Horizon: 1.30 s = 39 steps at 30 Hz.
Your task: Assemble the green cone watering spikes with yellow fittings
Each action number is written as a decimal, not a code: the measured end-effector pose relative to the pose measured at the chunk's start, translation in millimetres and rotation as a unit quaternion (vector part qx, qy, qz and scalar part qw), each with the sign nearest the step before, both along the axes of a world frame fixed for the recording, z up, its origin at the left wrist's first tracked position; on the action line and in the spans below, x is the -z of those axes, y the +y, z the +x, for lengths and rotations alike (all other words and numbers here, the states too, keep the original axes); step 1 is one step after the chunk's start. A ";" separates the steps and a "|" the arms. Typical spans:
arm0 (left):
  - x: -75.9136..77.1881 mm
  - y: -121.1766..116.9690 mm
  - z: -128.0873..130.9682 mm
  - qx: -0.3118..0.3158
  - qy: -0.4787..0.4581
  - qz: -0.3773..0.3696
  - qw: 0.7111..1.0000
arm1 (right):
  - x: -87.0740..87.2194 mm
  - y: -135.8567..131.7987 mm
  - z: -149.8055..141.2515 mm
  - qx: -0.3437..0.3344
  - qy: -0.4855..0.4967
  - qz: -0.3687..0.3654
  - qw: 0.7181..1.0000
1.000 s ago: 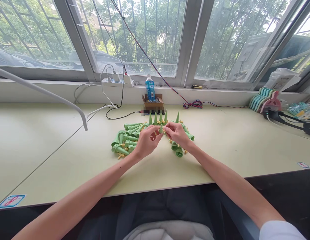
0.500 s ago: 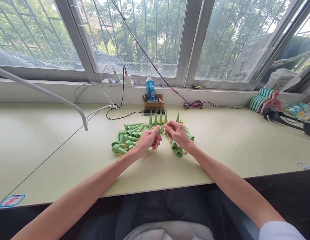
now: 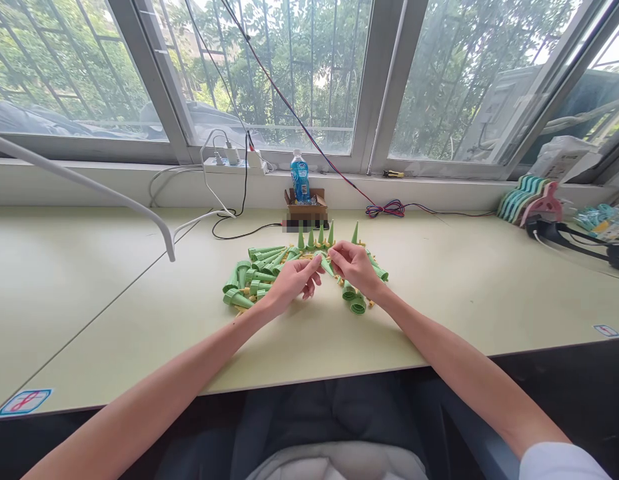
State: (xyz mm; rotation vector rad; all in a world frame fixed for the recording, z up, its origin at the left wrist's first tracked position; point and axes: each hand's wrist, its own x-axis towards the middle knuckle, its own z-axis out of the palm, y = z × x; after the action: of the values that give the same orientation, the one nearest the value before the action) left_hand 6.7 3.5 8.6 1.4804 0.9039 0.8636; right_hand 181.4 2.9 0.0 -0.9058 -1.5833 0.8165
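Between thumb and fingers, my left hand (image 3: pixel 298 279) pinches a green plastic watering spike (image 3: pixel 326 265), its narrow end slanting down to the right. My right hand (image 3: pixel 353 267) is closed close beside it, fingertips together near the spike; whatever they hold is too small to make out. Behind the hands, several green spikes (image 3: pixel 320 235) stand upright in a row with small yellow valve pieces at their bases. Left of my hands lies a heap of green spikes (image 3: pixel 262 275) with yellow pieces among them. Near my right wrist, spikes (image 3: pixel 358 305) lie with their hollow ends facing me.
A blue bottle (image 3: pixel 300 177) stands in a small cardboard box (image 3: pixel 306 209) by the window ledge. Cables (image 3: pixel 385 209) run along the table's back. A white curved bar (image 3: pixel 114 187) reaches in from the left. Hangers (image 3: pixel 539 203) and a black headset (image 3: pixel 569 243) lie far right.
The spike in my left hand has turned: its narrow end pointed up to the right before and now points down to the right. Both hands stay in nearly the same place.
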 end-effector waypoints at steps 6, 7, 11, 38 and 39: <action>0.1 -2.3 -1.9 -0.017 0.038 0.090 0.995 | -0.9 0.1 0.3 -0.009 0.020 -0.008 1.000; -0.6 -3.0 -1.9 -0.020 0.043 0.100 0.994 | -1.1 0.0 0.2 -0.011 0.023 -0.010 1.000; -2.5 -5.2 -1.3 -0.027 0.051 0.122 0.991 | -1.6 -0.4 -0.3 -0.016 0.030 -0.017 0.999; 6.4 -1.2 -2.8 -0.091 0.069 0.212 0.971 | -3.6 -1.7 -0.7 -0.021 0.002 -0.035 0.999; 6.3 -1.5 -2.6 -0.092 0.070 0.216 0.970 | -3.5 -1.8 -0.6 -0.022 0.003 -0.035 0.999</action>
State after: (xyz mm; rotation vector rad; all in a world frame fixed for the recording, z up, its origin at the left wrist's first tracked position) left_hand 4.0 2.1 2.3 1.8707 1.0113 1.1560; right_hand 180.7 1.2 3.5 -0.9204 -1.5819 0.9087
